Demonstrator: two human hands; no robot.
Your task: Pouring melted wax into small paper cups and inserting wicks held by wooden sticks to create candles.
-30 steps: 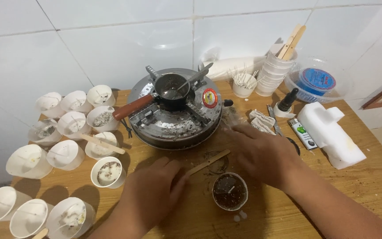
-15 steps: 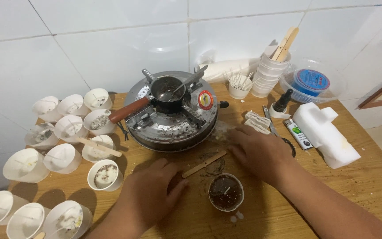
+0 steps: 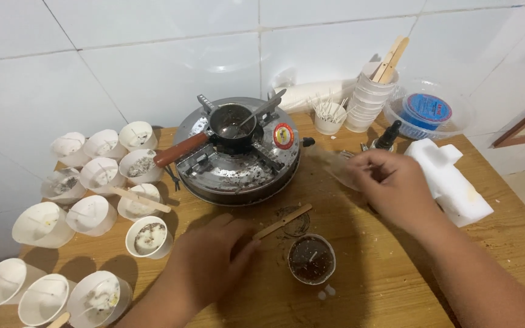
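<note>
The left hand [image 3: 214,258] is resting flat, fingers loosely spread, touching the near end of the wooden stick [image 3: 284,221], lying diagonally toward the stove [image 3: 238,152] mid-tabletop. The right hand [image 3: 393,185] is pinching something unclear.

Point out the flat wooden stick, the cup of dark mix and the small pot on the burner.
flat wooden stick [image 3: 284,221], head view, mid-length.
cup of dark mix [image 3: 311,259], head view, dark filling.
small pot [image 3: 232,122], head view, inside.

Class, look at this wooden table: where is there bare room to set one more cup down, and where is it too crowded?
Bare wood shows right of the small dark-filled cup, below the white foam block, beside the right hand. The left side is crowded with white paper cups; the round metal stove fills the middle, and the left hand covers the front.
</note>
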